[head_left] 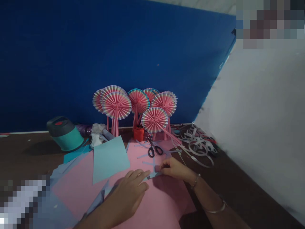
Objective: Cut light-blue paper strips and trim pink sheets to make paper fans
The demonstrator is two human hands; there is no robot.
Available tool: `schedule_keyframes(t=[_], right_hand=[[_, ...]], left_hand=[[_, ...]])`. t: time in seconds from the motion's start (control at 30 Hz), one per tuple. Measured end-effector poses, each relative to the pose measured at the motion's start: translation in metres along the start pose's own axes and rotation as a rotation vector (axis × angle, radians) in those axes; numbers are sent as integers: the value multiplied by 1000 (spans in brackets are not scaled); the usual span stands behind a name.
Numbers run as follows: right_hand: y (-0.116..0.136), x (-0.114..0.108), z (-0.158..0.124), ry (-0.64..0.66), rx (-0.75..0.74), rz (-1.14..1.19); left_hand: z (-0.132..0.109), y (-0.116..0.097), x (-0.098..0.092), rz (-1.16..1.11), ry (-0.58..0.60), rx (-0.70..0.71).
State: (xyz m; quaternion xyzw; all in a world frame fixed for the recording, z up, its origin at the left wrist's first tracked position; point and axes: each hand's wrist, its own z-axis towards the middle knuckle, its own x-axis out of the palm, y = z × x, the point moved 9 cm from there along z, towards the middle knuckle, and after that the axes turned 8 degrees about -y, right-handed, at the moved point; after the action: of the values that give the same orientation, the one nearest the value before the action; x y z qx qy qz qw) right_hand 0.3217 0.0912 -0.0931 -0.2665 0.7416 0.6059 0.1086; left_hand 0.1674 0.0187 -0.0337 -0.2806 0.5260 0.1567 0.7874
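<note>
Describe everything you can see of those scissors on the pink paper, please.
The scissors have two dark, rounded finger loops, apparently plastic, turned toward the person; the blades point away. They lie on the pink paper, just beyond the right hand, which does not touch them. Pale bluish paper strips lie around them; whether any touch is unclear, as is how far the blades are open.
</note>
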Motion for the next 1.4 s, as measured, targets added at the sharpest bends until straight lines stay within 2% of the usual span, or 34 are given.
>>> schedule_keyframes(t=[0.27, 0.43, 0.53, 0.63, 0.83, 1.0, 1.17, 1.23, 1.4], right_hand=[[1, 1, 0, -27, 45, -75], [4, 0, 1, -55, 10, -50], [11, -7, 2, -110, -74, 104], [23, -22, -1, -192, -169, 364], [28, -33, -6, -235, -167, 812], [29, -38, -8, -258, -217, 953], [24, -52, -9, -376, -226, 1004], [25, -52, -9, -340, -217, 1063], [37, -27, -12, -79, -146, 1079]], left_hand=[[4, -2, -2, -1, 16, 5], [2, 0, 2, 2, 19, -7], [-1, 4, 4, 16, 14, -25], [-2, 7, 5, 21, -1, -48], [-2, 8, 6, 14, 23, -55], [-2, 10, 5, -9, -34, -46], [-2, 13, 6, -56, -77, -48], [-1, 13, 5, -72, -77, -48], [1, 18, 1, -155, -125, -128]])
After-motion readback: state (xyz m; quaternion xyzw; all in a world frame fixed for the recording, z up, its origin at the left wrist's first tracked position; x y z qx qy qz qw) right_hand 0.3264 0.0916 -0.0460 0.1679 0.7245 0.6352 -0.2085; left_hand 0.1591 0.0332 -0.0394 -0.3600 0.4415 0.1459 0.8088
